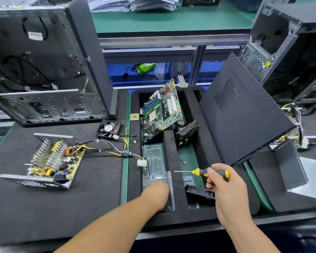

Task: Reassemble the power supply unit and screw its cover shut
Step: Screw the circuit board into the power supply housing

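- Your right hand (224,181): curled round the yellow-and-black handle of a screwdriver (201,172). The shaft lies roughly level, tip pointing left toward your other hand.
- Your left hand (156,193): reaches down into a clear plastic tray (154,161) set in a slot of the black foam organiser (173,212). The fingers are hidden below the knuckles, so whether they grip a screw or anything else cannot be told.
- Power supply (51,161): open, cover off, circuit board and coils showing. It sits on the dark mat (44,207) well to the left of both hands and a little farther out. Its long axis appears to run from near-left to far-right. Your left hand is the nearer one.
- Wire bundle (106,148): runs from the power supply rightward to a white plug (141,163) lying just beyond your left hand, at the tray's edge.
- Small black fan (109,129): beyond your left hand, between power supply and organiser; possibly a part of the unit.
- Grey metal cover (285,167): a bent shell to the right of your right hand, likely the lid; this is a judgement only.
- Also present: a circuit board (161,110) propped in the organiser beyond both hands, a dark side panel (244,115) leaning beyond the right hand.
- Coming move, as judged: everything must travel left, so the tool hand has the longer reach.
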